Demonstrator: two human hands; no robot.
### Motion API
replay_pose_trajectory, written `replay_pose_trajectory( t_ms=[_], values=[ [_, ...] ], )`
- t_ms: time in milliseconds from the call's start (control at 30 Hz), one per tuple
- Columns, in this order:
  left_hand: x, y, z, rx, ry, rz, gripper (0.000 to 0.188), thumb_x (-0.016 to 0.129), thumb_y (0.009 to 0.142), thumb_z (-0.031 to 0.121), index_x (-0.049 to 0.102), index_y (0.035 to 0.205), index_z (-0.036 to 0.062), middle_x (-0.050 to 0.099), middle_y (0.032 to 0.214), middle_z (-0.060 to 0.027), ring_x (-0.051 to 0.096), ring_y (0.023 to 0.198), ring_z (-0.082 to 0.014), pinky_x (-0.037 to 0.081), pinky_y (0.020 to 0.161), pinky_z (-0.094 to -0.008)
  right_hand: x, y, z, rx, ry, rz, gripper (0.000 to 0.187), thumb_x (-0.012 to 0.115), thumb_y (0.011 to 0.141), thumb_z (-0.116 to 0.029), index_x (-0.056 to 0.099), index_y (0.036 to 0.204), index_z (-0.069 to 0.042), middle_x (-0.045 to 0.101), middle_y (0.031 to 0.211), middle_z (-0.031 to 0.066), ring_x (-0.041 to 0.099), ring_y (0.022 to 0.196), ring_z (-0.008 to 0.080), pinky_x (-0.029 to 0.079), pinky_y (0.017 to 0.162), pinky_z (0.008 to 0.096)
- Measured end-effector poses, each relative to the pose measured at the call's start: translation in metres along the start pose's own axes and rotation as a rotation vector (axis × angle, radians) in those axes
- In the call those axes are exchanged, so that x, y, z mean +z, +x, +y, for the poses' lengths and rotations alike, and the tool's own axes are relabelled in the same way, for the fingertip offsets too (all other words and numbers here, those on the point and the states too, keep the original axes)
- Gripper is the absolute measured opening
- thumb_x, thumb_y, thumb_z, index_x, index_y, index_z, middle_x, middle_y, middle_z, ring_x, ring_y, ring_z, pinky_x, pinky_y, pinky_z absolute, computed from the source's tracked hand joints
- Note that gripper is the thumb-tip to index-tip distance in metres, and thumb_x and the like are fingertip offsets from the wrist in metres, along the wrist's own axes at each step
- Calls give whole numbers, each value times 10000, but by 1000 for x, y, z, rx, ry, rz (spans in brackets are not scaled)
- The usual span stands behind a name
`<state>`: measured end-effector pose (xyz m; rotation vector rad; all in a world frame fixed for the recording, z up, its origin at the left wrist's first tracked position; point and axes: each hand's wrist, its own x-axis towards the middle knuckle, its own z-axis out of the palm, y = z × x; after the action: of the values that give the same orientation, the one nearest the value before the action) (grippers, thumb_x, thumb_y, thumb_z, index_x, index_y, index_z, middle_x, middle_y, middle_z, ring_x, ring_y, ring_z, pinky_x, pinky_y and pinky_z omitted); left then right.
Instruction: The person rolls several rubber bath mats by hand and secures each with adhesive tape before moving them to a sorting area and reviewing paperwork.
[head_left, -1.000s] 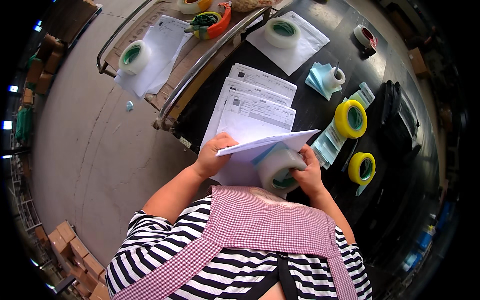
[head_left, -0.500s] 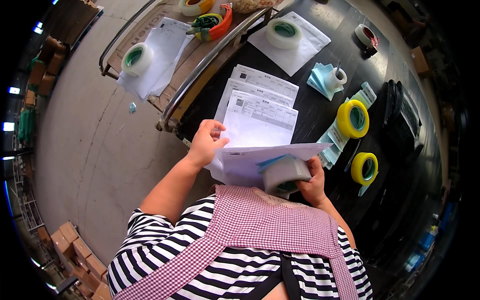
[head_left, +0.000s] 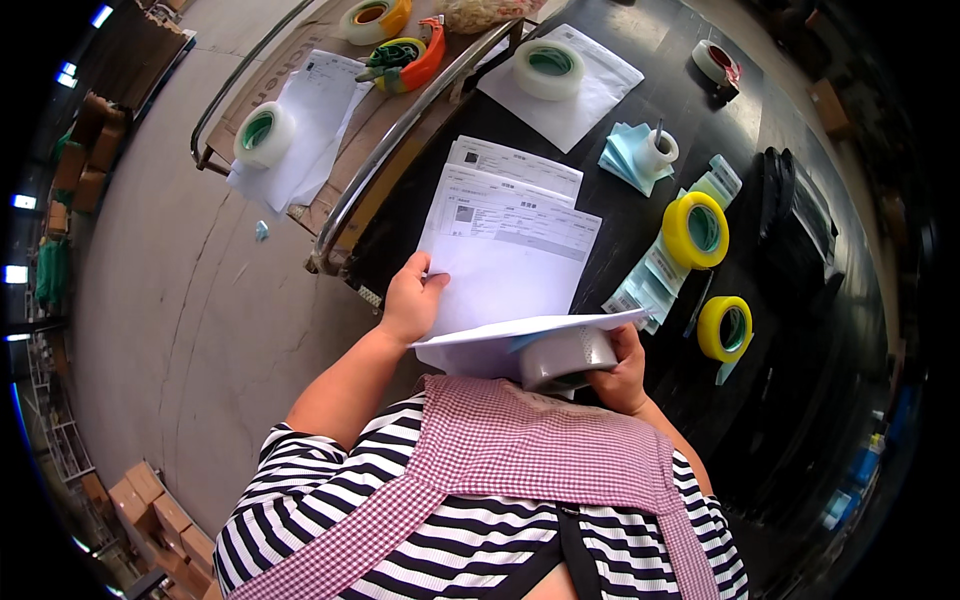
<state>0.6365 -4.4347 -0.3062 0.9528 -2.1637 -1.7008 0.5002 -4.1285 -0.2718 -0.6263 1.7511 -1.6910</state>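
Observation:
My left hand (head_left: pixel 410 303) pinches the left edge of a white printed sheet (head_left: pixel 510 275), thumb on top. Beyond that sheet, more printed sheets (head_left: pixel 515 162) lie overlapped on the black table. Close to my apron, my right hand (head_left: pixel 622 374) grips a wide roll of clear tape (head_left: pixel 568 356) by its side. The same hand supports folded white papers (head_left: pixel 470 345), seen nearly edge-on above the roll. A bit of light blue shows between the papers and the tape. The fingertips of my right hand are partly hidden behind the roll.
On the black table (head_left: pixel 560 200), yellow tape rolls (head_left: pixel 695 230) sit right, by pale blue label strips (head_left: pixel 650 285). A black bag (head_left: pixel 800 215) lies farther right. A clear tape roll (head_left: pixel 549 69) rests on papers at the back. Left stands a metal-railed cart (head_left: pixel 385 150) with papers and tape.
My left hand has closed on the printed sheet's left edge, and the sheet now sits turned over the others. The papers in my right hand have tipped flatter.

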Motion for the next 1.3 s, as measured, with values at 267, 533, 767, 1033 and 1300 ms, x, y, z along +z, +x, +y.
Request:
replay_pose_trajectory(
  t_ms=[267, 533, 767, 1033, 1300],
  values=[
    [-20, 18, -10, -47, -225, 169, 40, 617, 935, 27, 606, 969, 7, 654, 836, -19, 558, 729, -95, 467, 678, -273, 9, 0, -11, -56, 2, -7, 520, 718, 741, 104, 543, 1210, -36, 634, 1111, 62, 622, 1045, 171, 483, 955, 302],
    [-66, 32, -16, 111, -103, 347, 67, 638, 925, 32, 614, 984, 11, 665, 842, -30, 574, 746, -99, 480, 699, -276, 25, 37, -1, 91, 17, 137, 494, 612, 748, 125, 524, 1210, -25, 608, 1105, 60, 596, 1036, 155, 469, 930, 284],
    [-92, 21, -20, 133, -21, 394, 65, 655, 901, 22, 626, 959, 18, 658, 799, -19, 575, 714, -106, 483, 687, -284, 23, 55, 4, 243, 93, 166, 481, 594, 772, 116, 519, 1234, 6, 610, 1117, 83, 601, 1035, 171, 488, 904, 280],
    [-134, -6, 12, 203, 224, 552, 82, 678, 899, 38, 613, 943, 15, 646, 763, -63, 575, 677, -140, 477, 651, -306, 20, 69, 9, 333, 27, 180, 511, 595, 741, 93, 533, 1240, -1, 628, 1085, 77, 616, 990, 192, 490, 882, 316],
    [-189, -17, 39, 275, 345, 764, 127, 700, 901, 62, 625, 992, 12, 645, 777, -89, 589, 677, -174, 478, 652, -318, 11, 50, 4, 309, 47, 211, 511, 584, 745, 103, 526, 1237, -23, 622, 1092, 65, 617, 992, 191, 487, 898, 316]
  ],
)
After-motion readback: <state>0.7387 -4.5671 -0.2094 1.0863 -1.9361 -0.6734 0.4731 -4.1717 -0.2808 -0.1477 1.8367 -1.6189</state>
